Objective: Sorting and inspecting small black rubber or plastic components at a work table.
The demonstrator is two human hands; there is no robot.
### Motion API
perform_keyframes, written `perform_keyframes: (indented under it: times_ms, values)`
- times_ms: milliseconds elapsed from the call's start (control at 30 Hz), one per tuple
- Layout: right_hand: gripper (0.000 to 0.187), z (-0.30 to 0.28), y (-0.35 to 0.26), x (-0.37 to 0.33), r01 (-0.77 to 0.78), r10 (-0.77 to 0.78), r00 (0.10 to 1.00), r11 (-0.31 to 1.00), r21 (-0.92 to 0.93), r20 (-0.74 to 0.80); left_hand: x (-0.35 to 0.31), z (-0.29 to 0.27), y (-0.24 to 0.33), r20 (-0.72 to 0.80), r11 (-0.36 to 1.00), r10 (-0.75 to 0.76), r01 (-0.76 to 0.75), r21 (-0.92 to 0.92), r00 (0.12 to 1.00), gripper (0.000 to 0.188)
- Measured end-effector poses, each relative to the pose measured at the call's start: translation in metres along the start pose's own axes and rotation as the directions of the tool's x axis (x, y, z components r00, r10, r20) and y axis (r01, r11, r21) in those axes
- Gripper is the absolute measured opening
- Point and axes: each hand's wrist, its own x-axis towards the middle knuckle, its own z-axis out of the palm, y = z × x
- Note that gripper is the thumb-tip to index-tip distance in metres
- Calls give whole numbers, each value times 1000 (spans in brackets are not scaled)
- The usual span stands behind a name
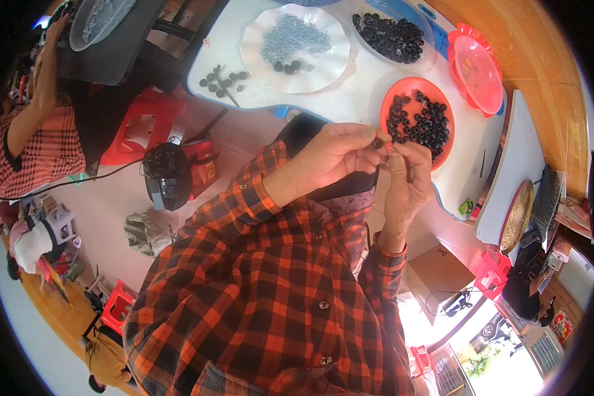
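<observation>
In front of my chest, over the table's near edge, both hands meet with their fingertips close together. My left hand [336, 155] pinches a small black round part [377, 142] between thumb and finger. My right hand [408, 181] is closed in a pinch beside it; what it holds is too small to make out. Just beyond the hands lies an orange plate [395, 92] with many black ring-like parts [432, 122]. A white scalloped plate [254, 49] carries a heap of small clear pieces [294, 39] and a few black ones.
A clear bowl [431, 45] of black parts stands at the back, beside a pink-red dish [476, 72]. Several black parts [221, 82] lie at the white table's [323, 99] left edge. Another person in a checked shirt [36, 145] sits far left, near a red stool [142, 125].
</observation>
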Motion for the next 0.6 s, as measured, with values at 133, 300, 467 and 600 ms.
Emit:
perform_keyframes:
  times_ms: [133, 300, 467, 600]
  values:
    - [15, 2, -1, 1, 8, -8, 1000, 1000, 22, -4, 1, 2, 2, 1, 1000, -7, 7, -9, 1000, 31]
    - [17, 1, -5, 1, 41, -41, 999, 999, -28, 24, 1, -2, -3, 6, 998, 47, -47, 28, 999, 30]
    - [16, 2, -3, 2, 47, -44, 998, 997, -66, 32, 2, -7, -5, -3, 995, 72, -72, 65, 997, 29]
    - [16, 3, -7, 2, 80, -74, 996, 986, -145, 48, 2, -6, -5, -16, 995, 79, -78, 62, 997, 27]
